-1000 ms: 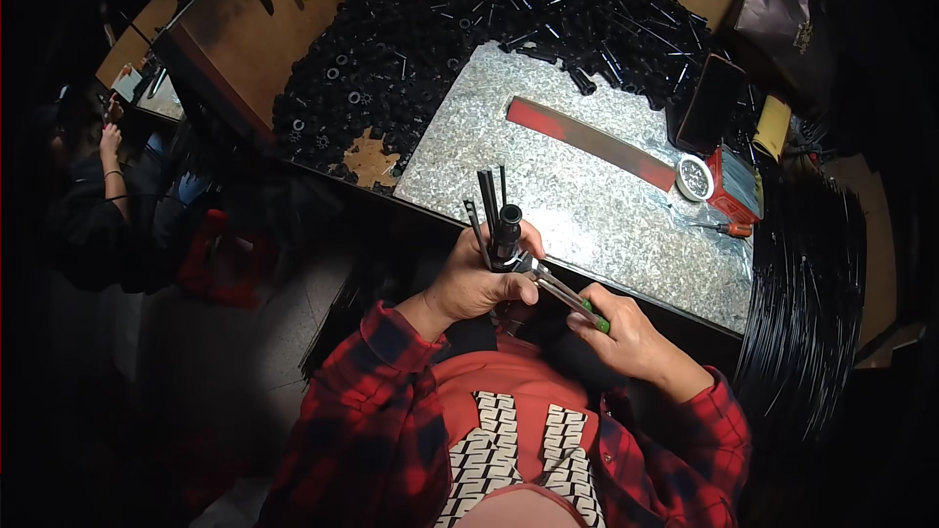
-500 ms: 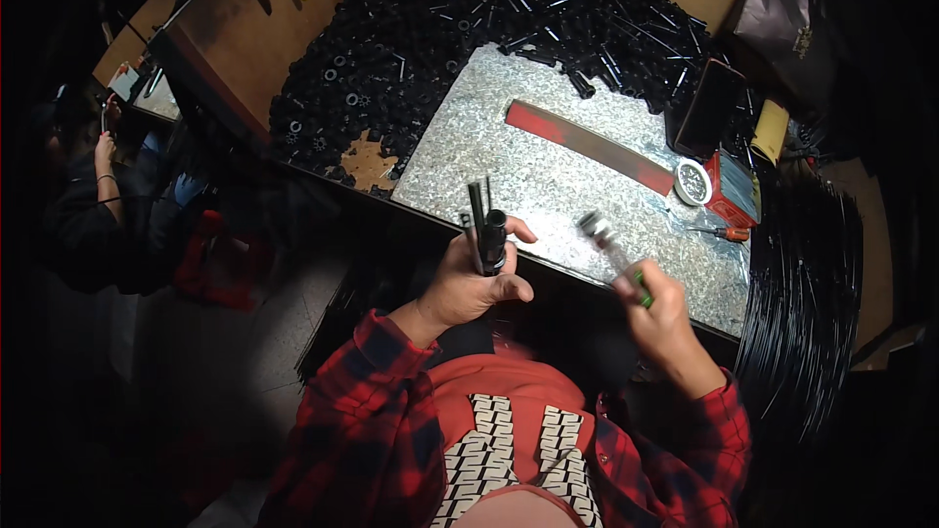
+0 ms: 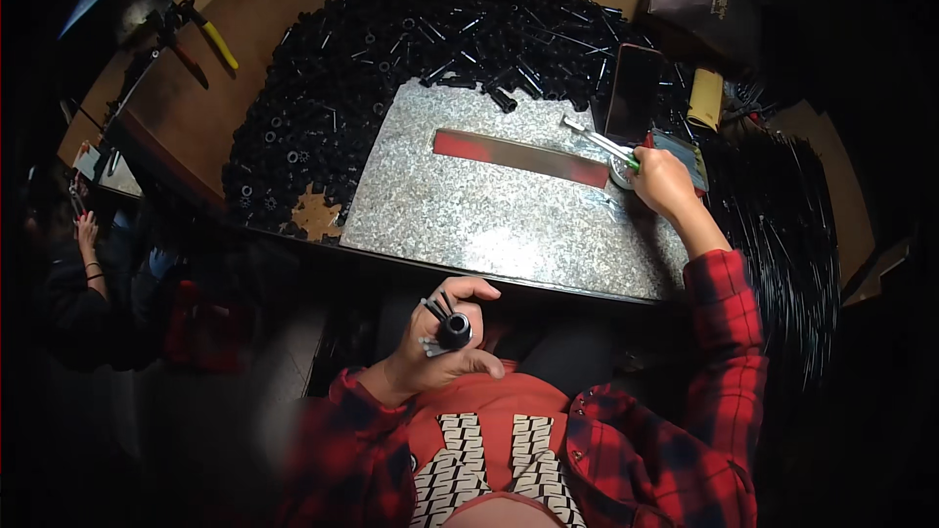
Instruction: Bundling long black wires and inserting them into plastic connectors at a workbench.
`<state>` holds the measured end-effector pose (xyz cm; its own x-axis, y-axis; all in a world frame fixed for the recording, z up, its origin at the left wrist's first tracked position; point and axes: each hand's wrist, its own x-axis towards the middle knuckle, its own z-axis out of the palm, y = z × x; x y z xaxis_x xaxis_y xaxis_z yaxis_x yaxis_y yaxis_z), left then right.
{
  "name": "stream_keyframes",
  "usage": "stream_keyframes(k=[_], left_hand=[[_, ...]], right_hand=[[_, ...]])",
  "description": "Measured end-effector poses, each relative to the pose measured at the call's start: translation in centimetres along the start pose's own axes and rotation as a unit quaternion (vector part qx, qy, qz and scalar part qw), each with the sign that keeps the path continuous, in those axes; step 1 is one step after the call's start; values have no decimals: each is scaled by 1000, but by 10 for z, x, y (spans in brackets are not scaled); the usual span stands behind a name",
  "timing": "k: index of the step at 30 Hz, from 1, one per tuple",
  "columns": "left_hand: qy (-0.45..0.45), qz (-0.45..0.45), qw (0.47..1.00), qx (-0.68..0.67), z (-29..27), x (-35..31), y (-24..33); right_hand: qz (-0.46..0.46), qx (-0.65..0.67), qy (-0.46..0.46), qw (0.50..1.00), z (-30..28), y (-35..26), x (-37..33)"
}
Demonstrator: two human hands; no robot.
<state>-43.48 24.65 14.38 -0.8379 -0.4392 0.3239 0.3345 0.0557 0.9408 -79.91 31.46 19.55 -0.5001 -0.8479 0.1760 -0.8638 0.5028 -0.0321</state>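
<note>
Head view: right hand point(image 3: 665, 181) holds a green-handled tool point(image 3: 608, 145)

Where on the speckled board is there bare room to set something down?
The widest free patch lies between the red-and-brown bar and the speckled board's front edge; another lies left of the bar, bordered by the black parts heap. It is crowded around the back right, with the right hand, green-handled tool and phone.

I look steeply down through one head-worn fisheye, close above the hands point(image 3: 663, 181) around mid-frame. My view faces forward, taking in the surface point(image 3: 469, 225) at upper centre.
</note>
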Motion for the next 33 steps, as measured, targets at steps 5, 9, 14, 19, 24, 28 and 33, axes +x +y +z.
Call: stream_keyframes(k=[5, 9, 14, 19, 24, 28, 33], left_hand=[[6, -39, 999, -14, 5, -2, 9], [-19, -19, 999, 27, 2, -1, 6], [-9, -38, 999, 17, 3, 0, 7], [-15, 2, 999, 42, -8, 2, -12], [18, -23, 999, 17, -8, 7, -14], [37, -59, 998, -7, -3, 11, -8], [39, -55, 997, 25, -1, 16, -8]], right_hand=[[-1, -56, -50, 997, 25, 6, 21], [-3, -67, -45, 997, 35, 12, 28], [-22, -40, -32, 998, 31, 10, 25], [-28, 85, 85, 992, 20, 1, 8], [-7, 527, -2, 850, -1, -58, -31], [-13, 682, -67, 728, -7, -105, -70], [-9, 802, -117, 586, -2, -143, -112]])
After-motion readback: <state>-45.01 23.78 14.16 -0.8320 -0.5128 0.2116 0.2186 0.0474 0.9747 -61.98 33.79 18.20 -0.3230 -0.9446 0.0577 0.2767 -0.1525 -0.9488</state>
